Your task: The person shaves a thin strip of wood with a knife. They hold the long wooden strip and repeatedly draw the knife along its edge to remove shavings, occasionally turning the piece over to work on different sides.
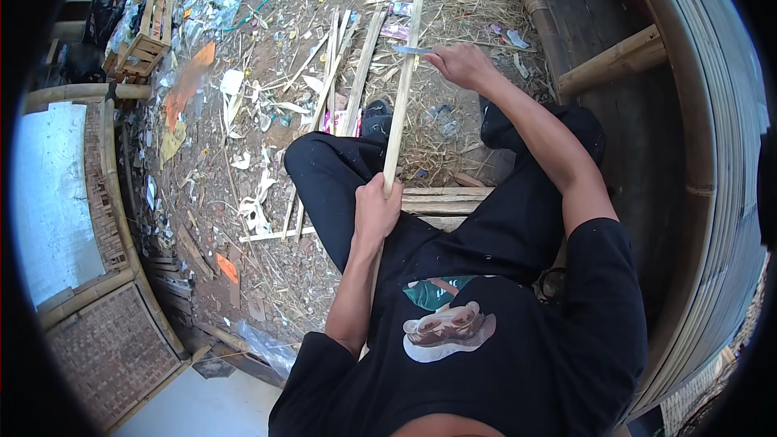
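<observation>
My left hand (378, 209) is closed around the lower part of a long pale bamboo strip (402, 101), in front of my lap. The strip slants up and away from me, its far end beyond my feet. Out ahead, my right hand (463, 65) grips a knife (410, 50); its handle is hidden in my fist. The blade points left and lies across the upper part of the strip, seeming to touch it. Several more bamboo strips (366, 61) lie just left of the held one, by my shoe (376, 120).
A wooden crate (152, 28) stands at the far left. Shavings, plastic scraps and an orange sheet (186, 85) litter the dirt ground. A woven bamboo panel (109, 352) is at the left. Bamboo poles (611, 61) and a curved slatted structure (704, 154) border my right side. Beneath me is a slatted seat (441, 204).
</observation>
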Demonstrator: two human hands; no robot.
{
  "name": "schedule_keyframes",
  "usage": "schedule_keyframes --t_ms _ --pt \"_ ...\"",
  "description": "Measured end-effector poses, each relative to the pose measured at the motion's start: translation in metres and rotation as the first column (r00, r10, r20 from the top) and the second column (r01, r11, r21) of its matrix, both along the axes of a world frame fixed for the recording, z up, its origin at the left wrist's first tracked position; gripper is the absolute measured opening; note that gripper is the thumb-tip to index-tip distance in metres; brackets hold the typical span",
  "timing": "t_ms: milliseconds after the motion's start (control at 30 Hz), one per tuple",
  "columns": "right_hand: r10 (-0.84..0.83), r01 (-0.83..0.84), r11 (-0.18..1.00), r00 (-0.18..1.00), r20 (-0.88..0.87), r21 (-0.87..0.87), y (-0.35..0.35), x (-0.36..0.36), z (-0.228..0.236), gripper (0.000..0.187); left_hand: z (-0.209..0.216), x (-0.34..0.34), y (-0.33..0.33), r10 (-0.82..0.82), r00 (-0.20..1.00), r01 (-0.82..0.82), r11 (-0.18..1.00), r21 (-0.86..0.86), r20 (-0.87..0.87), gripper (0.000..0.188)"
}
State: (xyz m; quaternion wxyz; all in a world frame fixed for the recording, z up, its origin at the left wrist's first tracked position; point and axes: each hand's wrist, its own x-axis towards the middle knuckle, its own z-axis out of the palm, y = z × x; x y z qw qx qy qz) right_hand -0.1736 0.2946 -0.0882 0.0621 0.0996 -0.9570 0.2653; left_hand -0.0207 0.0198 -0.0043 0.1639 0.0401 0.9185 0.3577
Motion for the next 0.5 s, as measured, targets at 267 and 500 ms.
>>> schedule_keyframes --t_ms 267,500 --pt "0.132 -0.135 0.988 0.990 0.041 0.081 -0.014 0.008 0.004 0.057 0.004 0.000 0.000 0.019 0.999 -0.018 1.000 -0.026 0.028 0.026" --pt "-0.061 0.062 0.997 0.998 -0.035 0.035 -0.015 0.003 -0.006 0.058 -0.001 -0.001 -0.001 0.055 0.996 -0.052 0.998 -0.048 0.074 0.026"
